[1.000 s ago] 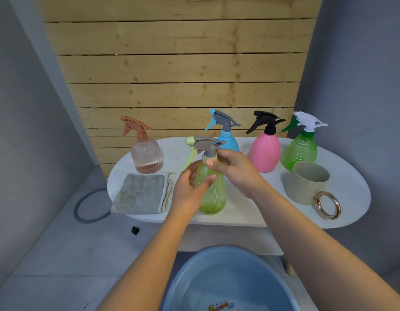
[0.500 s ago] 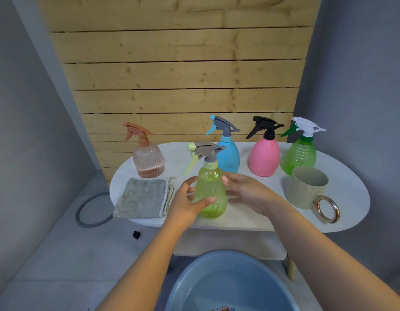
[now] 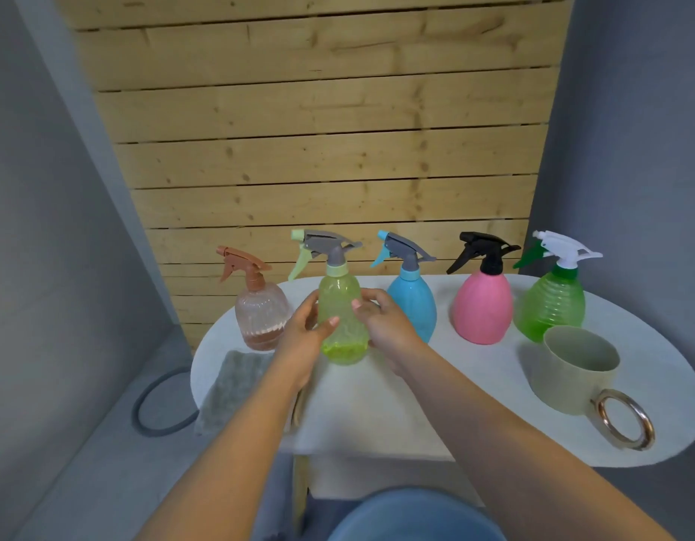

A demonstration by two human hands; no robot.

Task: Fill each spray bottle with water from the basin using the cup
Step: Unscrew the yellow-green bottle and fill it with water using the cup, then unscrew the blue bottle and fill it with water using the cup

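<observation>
The yellow-green spray bottle (image 3: 340, 294) stands upright on the white oval table (image 3: 494, 361), in the back row between the brown bottle (image 3: 260, 310) and the blue bottle (image 3: 414, 302). A little liquid shows at its bottom. My left hand (image 3: 299, 337) grips its body from the left, thumb across the front. My right hand (image 3: 384, 326) holds its right side, thumb tip on the front. The pink bottle (image 3: 482, 310) and green bottle (image 3: 552, 306) stand further right. All spray heads are on. The beige cup (image 3: 572, 369) sits at the right. The blue basin's rim (image 3: 412, 517) shows below.
A grey cloth (image 3: 236, 388) lies on the table's left end, partly behind my left arm. The cup's gold ring handle (image 3: 622, 419) points toward the front edge. A wooden slat wall rises behind the table. A dark ring (image 3: 143, 408) lies on the floor at left.
My right hand came down from the spray head to the bottle's body. Both hands moved the yellow-green bottle back from the table's front into the row.
</observation>
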